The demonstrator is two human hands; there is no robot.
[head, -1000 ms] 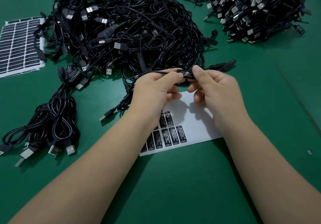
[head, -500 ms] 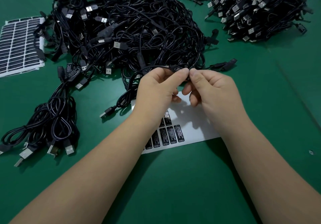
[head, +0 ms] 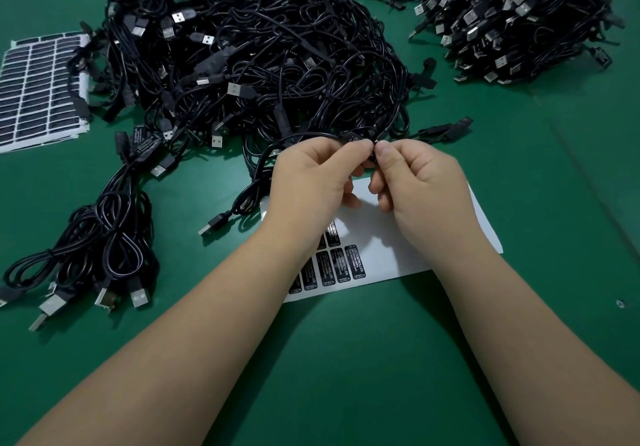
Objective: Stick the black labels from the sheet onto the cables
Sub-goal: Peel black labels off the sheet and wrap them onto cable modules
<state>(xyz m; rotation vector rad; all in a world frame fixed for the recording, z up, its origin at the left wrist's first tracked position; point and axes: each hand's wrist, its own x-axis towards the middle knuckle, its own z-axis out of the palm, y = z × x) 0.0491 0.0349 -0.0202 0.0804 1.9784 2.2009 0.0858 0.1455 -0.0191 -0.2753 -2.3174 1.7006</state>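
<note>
- Head view: left hand [head: 313,177] and right hand [head: 420,177] raised together over the green counter [head: 346,359], just above the label sheet [head: 388,245].
- Fingers [head: 358,149] of both hands curled, thumb tips nearly meeting, pinching a black cable [head: 298,137] at its labelled inline block between them.
- Cable trailing left and down to a USB plug [head: 213,224] lying on the counter.
- Sheet mostly bare white, remaining black labels [head: 341,265] at its near-left corner, partly hidden by the left wrist.
- Large cable heap [head: 249,58] right behind the hands; second heap [head: 519,16] far right.
- Small cable bundle [head: 104,238] at left.
- Full label sheets [head: 38,89] at far left.
</note>
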